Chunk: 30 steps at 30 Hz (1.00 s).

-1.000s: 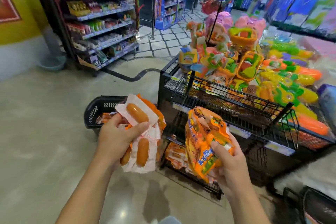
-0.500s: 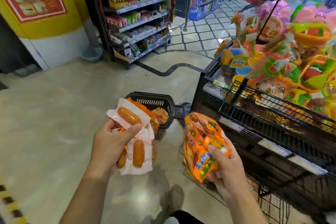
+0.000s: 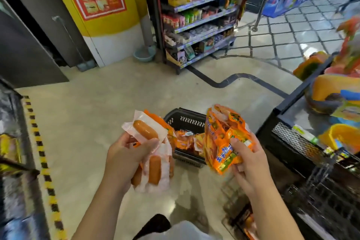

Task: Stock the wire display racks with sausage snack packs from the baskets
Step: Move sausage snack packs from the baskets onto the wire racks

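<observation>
My left hand [image 3: 124,160] grips a bunch of clear-and-white sausage packs [image 3: 153,154], the sausages showing through. My right hand [image 3: 246,159] grips a bundle of orange printed sausage snack packs [image 3: 220,138], held upright. Between and beyond the two hands a black plastic basket [image 3: 185,120] stands on the floor with more orange packs [image 3: 185,140] in it. The black wire display rack [image 3: 303,148] stands to the right of my right hand; more orange packs [image 3: 247,222] lie on its lowest level.
Colourful toys [image 3: 331,87] crowd the rack's top. A snack shelf unit [image 3: 200,15] stands ahead across a beige floor. A yellow-black hazard stripe [image 3: 41,154] runs along a metal fixture at the left. A pale blue bowl [image 3: 144,55] sits by the yellow pillar.
The view has swung left, so the rack slid to the right edge and the left fixture appeared. Both hands keep hold of their packs in much the same pose.
</observation>
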Motion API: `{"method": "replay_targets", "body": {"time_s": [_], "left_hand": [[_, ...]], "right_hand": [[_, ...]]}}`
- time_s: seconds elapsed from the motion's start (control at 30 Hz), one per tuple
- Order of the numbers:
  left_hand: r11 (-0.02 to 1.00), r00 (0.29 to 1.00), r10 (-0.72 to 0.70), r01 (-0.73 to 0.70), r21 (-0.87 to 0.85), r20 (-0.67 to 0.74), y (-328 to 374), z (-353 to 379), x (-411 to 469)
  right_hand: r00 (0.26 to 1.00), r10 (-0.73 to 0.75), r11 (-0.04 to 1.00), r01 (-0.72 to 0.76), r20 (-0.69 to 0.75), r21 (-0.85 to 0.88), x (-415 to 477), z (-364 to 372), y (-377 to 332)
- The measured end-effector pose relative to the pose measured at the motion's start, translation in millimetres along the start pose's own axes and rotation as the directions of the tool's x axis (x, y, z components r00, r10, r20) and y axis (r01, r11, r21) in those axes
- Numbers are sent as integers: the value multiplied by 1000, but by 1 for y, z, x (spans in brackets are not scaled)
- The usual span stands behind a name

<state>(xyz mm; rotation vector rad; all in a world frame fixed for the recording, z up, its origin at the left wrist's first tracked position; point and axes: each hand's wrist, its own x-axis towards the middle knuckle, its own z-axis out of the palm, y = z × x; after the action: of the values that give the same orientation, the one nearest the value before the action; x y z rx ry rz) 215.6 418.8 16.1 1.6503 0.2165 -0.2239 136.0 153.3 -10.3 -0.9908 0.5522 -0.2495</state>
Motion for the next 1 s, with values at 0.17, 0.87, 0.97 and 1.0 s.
{"method": "replay_targets", "body": {"time_s": [0.17, 0.87, 0.97, 1.0], "left_hand": [[998, 999, -24, 26, 54, -49, 9, 15, 53], [937, 954, -241, 182, 299, 176, -72, 123, 381], [907, 938, -292, 209, 366, 189, -128, 148, 414], [899, 934, -301, 211, 383, 192, -148, 157, 424]], "right_hand": [[999, 40, 999, -40, -18, 10, 63, 18, -12], [890, 202, 939, -295, -408, -178, 282, 20, 109], [866, 241, 901, -368, -439, -230, 319, -4, 148], [865, 241, 887, -381, -439, -263, 333, -15, 163]]}}
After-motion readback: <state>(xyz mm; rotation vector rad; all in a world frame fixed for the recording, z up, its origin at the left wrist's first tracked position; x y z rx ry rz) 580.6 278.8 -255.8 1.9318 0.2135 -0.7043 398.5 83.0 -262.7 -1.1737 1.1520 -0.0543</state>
